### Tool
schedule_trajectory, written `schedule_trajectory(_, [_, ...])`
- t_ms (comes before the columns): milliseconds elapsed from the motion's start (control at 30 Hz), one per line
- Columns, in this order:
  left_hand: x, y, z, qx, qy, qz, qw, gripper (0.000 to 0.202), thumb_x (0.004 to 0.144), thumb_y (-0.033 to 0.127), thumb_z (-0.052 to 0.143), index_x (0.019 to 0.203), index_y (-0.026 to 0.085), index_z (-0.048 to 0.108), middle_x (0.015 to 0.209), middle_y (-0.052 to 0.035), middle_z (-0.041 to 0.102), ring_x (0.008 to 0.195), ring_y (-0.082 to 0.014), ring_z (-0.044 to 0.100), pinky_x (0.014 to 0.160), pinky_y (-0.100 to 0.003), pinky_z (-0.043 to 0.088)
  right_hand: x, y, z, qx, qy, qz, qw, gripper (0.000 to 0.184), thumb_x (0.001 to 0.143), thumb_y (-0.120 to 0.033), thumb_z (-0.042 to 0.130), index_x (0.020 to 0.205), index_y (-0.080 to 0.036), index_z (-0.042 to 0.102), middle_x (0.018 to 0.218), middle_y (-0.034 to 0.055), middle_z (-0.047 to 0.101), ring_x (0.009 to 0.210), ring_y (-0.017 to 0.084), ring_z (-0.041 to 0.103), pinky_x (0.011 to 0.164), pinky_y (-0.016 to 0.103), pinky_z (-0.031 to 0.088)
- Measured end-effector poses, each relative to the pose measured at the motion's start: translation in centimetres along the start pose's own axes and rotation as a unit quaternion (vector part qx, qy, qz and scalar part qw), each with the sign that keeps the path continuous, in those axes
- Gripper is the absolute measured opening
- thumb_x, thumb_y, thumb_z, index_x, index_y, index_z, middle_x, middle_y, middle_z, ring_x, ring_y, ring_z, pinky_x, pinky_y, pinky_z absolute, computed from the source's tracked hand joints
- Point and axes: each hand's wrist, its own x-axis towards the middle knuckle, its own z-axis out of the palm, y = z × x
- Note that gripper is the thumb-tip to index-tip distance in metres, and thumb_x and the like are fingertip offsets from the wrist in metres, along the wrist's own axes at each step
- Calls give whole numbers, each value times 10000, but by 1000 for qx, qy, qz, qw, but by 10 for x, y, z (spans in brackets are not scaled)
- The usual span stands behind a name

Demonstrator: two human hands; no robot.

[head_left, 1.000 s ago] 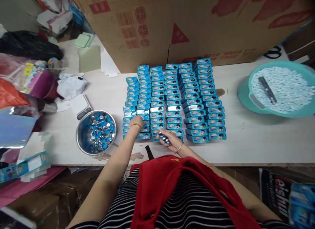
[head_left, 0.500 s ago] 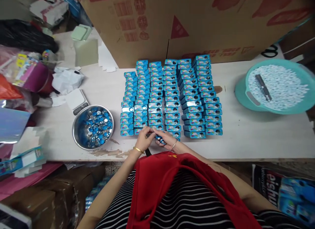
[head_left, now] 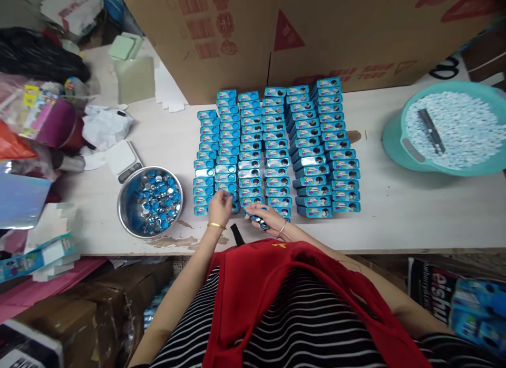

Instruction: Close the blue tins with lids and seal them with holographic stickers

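Several rows of small blue tins (head_left: 276,146) lie overlapped on the white table (head_left: 395,215). My left hand (head_left: 220,208) reaches over the near end of the second row with pinched fingers on a small blue piece at a tin. My right hand (head_left: 264,217) rests at the table's near edge, closed on a handful of small blue and silver round pieces. A steel bowl (head_left: 150,201) full of the same blue and silver pieces stands left of the rows. I wear a gold bangle on each wrist.
A teal basin (head_left: 446,128) of small white pieces with a dark tool in it sits at the right. A pocket scale (head_left: 123,160) lies behind the bowl. Big cardboard boxes (head_left: 276,36) stand behind the rows. Bags and cartons crowd the left end.
My left hand went from the second row back to my right hand, then out again to the near end of that row. My right hand stayed near the table edge.
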Motion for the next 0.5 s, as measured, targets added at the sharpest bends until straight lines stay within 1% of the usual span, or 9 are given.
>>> schedule_trajectory(33, [8,0,-2,42,2,-25,999,108,833,279,535,882,197,584,789,-30,639,737,-160,591,672,-255,440,0,-1,-1,0,2,-6,1000,336,668,-385,781,866,-161,628,704,6,669,366,50,436,325,187,243])
schedule_trajectory(100, [24,2,-6,126,-24,-60,990,109,811,291,568,869,204,601,808,-47,661,794,-195,612,686,-277,439,-2,-4,-4,-3,-8,-14,1000,348,681,-417,778,868,-164,629,733,14,682,368,47,438,329,188,243])
schedule_trajectory(200, [42,11,-12,219,-103,-75,967,144,790,330,602,851,203,632,885,-83,691,872,-239,630,707,-302,450,-7,-7,-9,-8,-37,-13,999,368,694,-433,776,909,-167,640,817,29,699,369,45,456,330,187,240])
schedule_trajectory(267, [49,19,-14,261,-153,-85,949,204,786,377,616,868,194,656,954,-114,697,916,-262,637,732,-316,463,-9,-7,-12,-7,-41,-10,999,378,692,-442,779,911,-163,647,831,36,703,360,45,456,331,190,254])
schedule_trajectory(300, [52,22,-14,279,-168,-94,941,236,783,402,622,877,190,666,986,-129,695,938,-275,639,748,-326,469,-10,-7,-12,-6,-38,-7,999,386,690,-451,779,905,-158,651,818,37,703,355,44,451,330,192,261])
schedule_trajectory(400, [59,26,-15,310,-182,-120,926,310,766,462,646,889,179,680,1026,-157,687,973,-313,639,770,-362,482,-9,-7,-9,0,-18,6,1000,401,678,-481,783,856,-145,658,714,18,677,342,47,434,321,190,256])
schedule_trajectory(467, [58,25,-17,322,-176,-129,921,327,762,473,656,876,167,677,1011,-169,685,959,-331,641,758,-383,487,-7,-6,-5,5,-9,22,1000,397,677,-499,781,810,-148,649,632,-6,640,337,49,421,312,184,241])
schedule_trajectory(500, [56,24,-18,325,-167,-123,923,321,769,466,653,868,162,673,998,-173,683,947,-333,640,753,-388,486,-6,-6,-2,8,-4,30,1000,394,681,-507,778,782,-152,638,604,-16,622,335,49,414,309,181,236])
